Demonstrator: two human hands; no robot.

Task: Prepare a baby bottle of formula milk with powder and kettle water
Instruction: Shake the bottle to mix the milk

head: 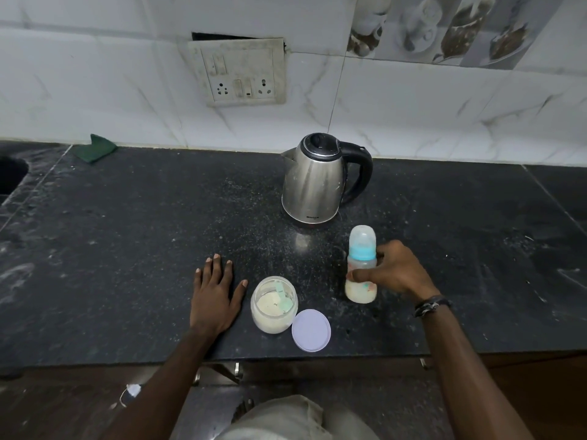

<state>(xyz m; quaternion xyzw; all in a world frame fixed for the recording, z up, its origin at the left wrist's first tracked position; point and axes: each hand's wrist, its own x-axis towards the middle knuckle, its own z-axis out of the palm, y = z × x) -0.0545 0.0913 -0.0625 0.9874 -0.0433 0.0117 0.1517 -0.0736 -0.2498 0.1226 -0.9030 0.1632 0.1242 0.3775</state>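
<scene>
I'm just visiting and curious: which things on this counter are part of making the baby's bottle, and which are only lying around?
Part of the job:
baby bottle, held by the right hand
open powder jar with scoop
jar lid
kettle

Lying about:
green cloth
wall socket panel

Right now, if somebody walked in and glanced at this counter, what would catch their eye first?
Probably the shiny stainless-steel electric kettle with the black handle, standing at the back of the dark speckled stone counter. Next, the clear baby bottle with a blue collar, capped and holding pale milk, gripped upright by the right hand. Near the front edge sits the open glass jar of cream powder, its lilac round lid beside it, the left hand flat alongside.
</scene>
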